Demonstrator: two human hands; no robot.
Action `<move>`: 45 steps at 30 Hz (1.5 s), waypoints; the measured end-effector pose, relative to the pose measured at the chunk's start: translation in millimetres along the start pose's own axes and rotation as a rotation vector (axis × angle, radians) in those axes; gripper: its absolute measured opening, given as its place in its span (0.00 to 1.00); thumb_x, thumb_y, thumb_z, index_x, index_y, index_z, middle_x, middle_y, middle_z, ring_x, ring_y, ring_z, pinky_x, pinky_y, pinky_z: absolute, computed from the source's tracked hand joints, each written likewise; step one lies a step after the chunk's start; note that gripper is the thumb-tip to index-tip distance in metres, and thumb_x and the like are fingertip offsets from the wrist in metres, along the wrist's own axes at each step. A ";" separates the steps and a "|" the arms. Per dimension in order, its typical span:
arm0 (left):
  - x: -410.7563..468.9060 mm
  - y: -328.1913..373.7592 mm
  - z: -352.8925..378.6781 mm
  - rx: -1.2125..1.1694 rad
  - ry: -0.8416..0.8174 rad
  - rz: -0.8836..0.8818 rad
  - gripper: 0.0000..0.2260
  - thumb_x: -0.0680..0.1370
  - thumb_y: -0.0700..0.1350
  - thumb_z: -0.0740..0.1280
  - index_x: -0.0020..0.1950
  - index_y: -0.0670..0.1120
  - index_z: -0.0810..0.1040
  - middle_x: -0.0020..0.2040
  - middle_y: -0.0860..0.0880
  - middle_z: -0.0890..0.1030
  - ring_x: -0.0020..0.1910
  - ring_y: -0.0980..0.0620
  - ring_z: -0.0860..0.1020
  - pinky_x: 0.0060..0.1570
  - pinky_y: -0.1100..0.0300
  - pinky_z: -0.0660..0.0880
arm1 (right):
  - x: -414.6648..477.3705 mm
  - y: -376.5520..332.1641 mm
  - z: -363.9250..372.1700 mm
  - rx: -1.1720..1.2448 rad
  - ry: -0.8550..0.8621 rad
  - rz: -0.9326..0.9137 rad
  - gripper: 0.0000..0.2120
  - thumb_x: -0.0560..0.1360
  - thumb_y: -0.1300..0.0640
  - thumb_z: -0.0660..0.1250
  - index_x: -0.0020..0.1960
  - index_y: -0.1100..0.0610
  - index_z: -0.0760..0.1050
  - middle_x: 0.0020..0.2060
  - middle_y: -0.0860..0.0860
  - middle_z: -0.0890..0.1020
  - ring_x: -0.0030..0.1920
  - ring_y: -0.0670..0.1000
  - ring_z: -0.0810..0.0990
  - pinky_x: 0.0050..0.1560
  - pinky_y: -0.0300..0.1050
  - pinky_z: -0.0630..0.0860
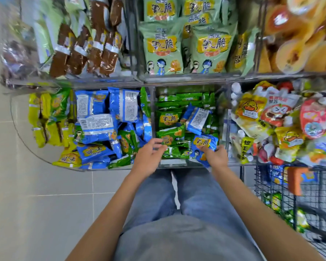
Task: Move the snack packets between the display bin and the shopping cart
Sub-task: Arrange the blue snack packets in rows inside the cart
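Your left hand and right hand both reach into the middle display bin.
The right hand's fingers curl round a blue snack packet, whose long axis runs away from you. The left hand's bent fingers touch a green snack packet, though I cannot tell if it has a grip. The shopping cart stands to your right, nearer the right hand.

Bright, even store light, shadows faint. Wide-angle stretch tilts the shelf dividers outward toward 11 and 1 o'clock — round cakes at 1 o'clock smear with blur; brown packets glint.
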State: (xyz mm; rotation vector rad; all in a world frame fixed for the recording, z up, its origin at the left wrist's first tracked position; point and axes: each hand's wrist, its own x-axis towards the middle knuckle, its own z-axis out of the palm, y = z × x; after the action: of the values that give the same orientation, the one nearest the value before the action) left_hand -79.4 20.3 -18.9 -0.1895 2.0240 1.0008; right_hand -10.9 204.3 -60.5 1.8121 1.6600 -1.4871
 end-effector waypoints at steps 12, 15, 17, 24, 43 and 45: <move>8.3 12.2 31.7 -0.414 -0.100 -0.193 0.12 0.79 0.52 0.63 0.57 0.46 0.79 0.52 0.47 0.84 0.49 0.51 0.82 0.47 0.59 0.78 | -47.8 -16.4 5.4 0.078 -0.573 -0.230 0.04 0.74 0.63 0.68 0.46 0.55 0.77 0.40 0.50 0.83 0.34 0.40 0.81 0.36 0.33 0.77; 7.4 7.7 25.4 -0.554 0.036 -0.205 0.07 0.78 0.50 0.65 0.52 0.49 0.77 0.40 0.53 0.84 0.34 0.58 0.82 0.28 0.65 0.75 | -22.6 -21.8 11.5 -0.161 -0.400 -0.402 0.05 0.76 0.57 0.66 0.50 0.56 0.77 0.46 0.51 0.80 0.43 0.44 0.79 0.50 0.41 0.76; 7.5 2.8 19.8 -0.608 0.089 -0.240 0.05 0.78 0.51 0.65 0.50 0.50 0.76 0.40 0.53 0.84 0.32 0.57 0.82 0.26 0.64 0.75 | 3.6 -26.5 13.9 -0.515 -0.187 -0.687 0.17 0.74 0.57 0.67 0.61 0.58 0.72 0.56 0.53 0.75 0.55 0.49 0.73 0.57 0.48 0.71; 5.5 -17.5 13.7 -0.731 0.153 -0.311 0.03 0.77 0.48 0.66 0.49 0.51 0.77 0.42 0.51 0.83 0.40 0.51 0.82 0.46 0.52 0.78 | 70.7 -41.8 33.2 -1.361 -0.115 -0.952 0.41 0.71 0.62 0.68 0.76 0.55 0.47 0.76 0.56 0.47 0.76 0.59 0.46 0.70 0.57 0.59; -2.0 -2.9 6.0 -0.500 0.322 -0.098 0.27 0.79 0.52 0.63 0.75 0.45 0.61 0.73 0.49 0.66 0.71 0.50 0.66 0.65 0.57 0.67 | -27.3 -54.3 -7.9 -0.022 -0.772 -0.431 0.12 0.71 0.69 0.68 0.48 0.54 0.76 0.33 0.44 0.84 0.33 0.41 0.81 0.29 0.34 0.75; -4.2 3.5 5.6 -0.664 0.206 -0.113 0.21 0.79 0.53 0.61 0.70 0.47 0.68 0.64 0.49 0.75 0.59 0.54 0.78 0.45 0.65 0.76 | -35.0 -48.4 3.8 -0.003 -0.820 -0.370 0.13 0.72 0.67 0.68 0.53 0.56 0.74 0.37 0.46 0.84 0.34 0.44 0.83 0.32 0.37 0.78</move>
State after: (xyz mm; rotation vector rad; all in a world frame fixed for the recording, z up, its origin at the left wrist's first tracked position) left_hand -74.9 25.7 -15.6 -0.7755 1.7611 1.6012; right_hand -47.7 196.1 -13.9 0.6968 1.5604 -1.9887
